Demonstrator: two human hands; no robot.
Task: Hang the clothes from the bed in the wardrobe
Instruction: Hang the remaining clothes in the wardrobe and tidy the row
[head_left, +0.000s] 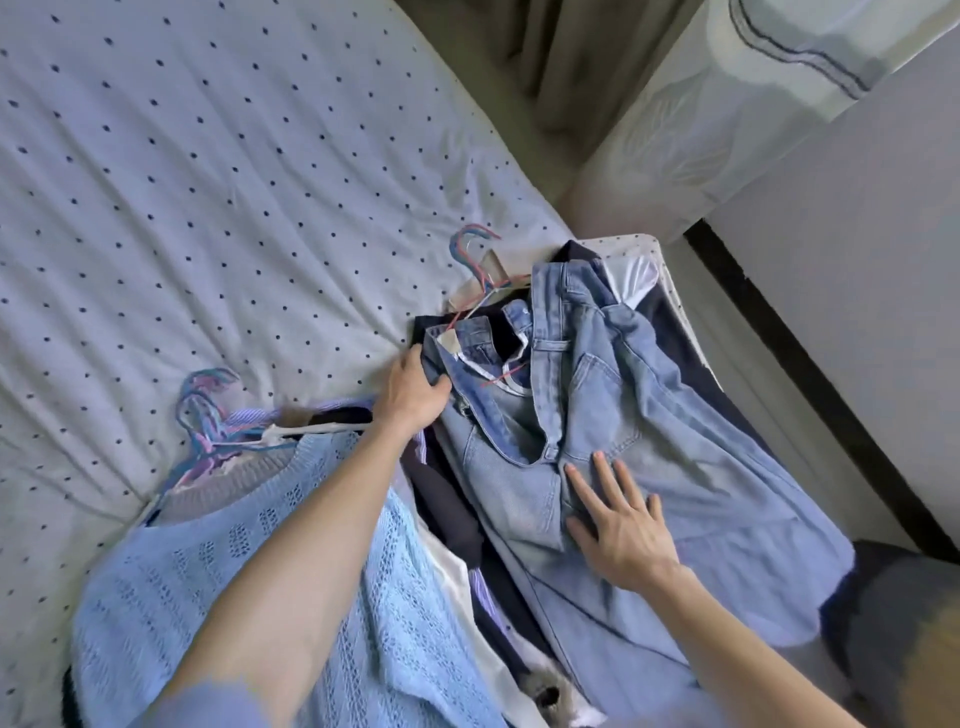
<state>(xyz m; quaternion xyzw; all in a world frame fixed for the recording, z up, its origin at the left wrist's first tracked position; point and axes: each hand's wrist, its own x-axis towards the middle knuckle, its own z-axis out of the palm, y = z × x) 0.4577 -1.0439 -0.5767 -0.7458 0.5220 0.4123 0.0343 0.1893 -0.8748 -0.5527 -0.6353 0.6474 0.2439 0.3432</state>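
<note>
A pile of clothes is seen at the edge of a dotted bed sheet (208, 182). Light blue jeans (675, 415) are laid on top of the pile, over a dark navy garment (447, 499). The waistband of the jeans is gripped by the left hand (415, 397), with the thumb curled over the denim. The right hand (621, 527) is laid flat on the jeans below the fly, with fingers straight and spread. A pale blue knit sweater (208, 582) is seen under the left forearm, on pink-and-blue hangers (205, 410). More hangers (475, 249) are seen beyond the jeans, beside a beige curtain (545, 62).
</note>
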